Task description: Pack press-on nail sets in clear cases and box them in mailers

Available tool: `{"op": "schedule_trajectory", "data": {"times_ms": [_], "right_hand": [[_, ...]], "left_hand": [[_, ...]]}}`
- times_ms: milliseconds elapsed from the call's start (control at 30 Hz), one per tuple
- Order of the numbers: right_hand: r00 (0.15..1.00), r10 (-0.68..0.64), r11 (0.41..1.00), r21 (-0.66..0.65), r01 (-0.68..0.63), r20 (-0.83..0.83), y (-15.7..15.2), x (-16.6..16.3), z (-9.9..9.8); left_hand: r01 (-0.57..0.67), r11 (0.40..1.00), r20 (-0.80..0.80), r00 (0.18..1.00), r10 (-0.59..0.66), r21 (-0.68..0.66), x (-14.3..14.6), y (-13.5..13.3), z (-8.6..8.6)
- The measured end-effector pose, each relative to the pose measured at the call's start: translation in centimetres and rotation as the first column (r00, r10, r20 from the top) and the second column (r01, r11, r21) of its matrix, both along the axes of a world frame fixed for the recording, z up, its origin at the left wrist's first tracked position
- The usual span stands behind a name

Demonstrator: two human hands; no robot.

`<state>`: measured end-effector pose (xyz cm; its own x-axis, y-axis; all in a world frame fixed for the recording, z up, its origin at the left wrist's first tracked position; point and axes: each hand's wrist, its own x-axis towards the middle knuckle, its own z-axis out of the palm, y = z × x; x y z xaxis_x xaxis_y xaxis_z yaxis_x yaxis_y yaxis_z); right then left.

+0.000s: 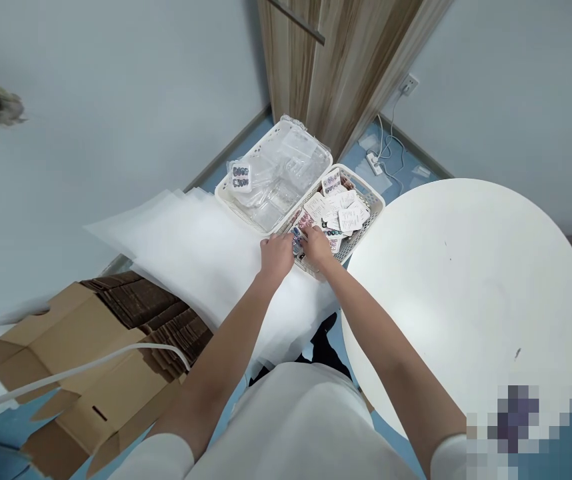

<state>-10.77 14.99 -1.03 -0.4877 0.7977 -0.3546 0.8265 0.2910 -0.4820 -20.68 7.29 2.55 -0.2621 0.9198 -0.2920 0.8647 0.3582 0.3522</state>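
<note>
Both of my hands are at the near end of a white perforated basket (379, 208) filled with small packs and white printed cards (350, 219). My left hand (277, 256) is closed, its fingertips at the left edge of a small pack of blue press-on nails (297, 241). From the other side, my right hand (317, 247) has its thumb and fingers closed on the same pack. More packs with pink and dark rows lie around it. Behind on the left, a second basket (326, 159) holds clear plastic bags (279, 177) and a nail pack (241, 177).
White foam sheets (191, 233) spread left of the baskets. Flattened cardboard boxes (86, 340) are stacked lower left, crossed by a white tube (116, 352). A round white table (466, 293) stands right. A power strip (374, 163) with cables lies on the floor by a wood-grain door (336, 67).
</note>
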Motion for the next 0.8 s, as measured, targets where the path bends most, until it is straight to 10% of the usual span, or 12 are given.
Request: {"op": "schedule_trajectory", "data": {"times_ms": [800], "right_hand": [[0.999, -0.051, 0.998, -0.041, 0.051, 0.011, -0.3, 1.6, -0.1]], "left_hand": [[-0.045, 0.993, 0.056, 0.998, 0.039, 0.113, 0.2, -0.8, -0.4]]}}
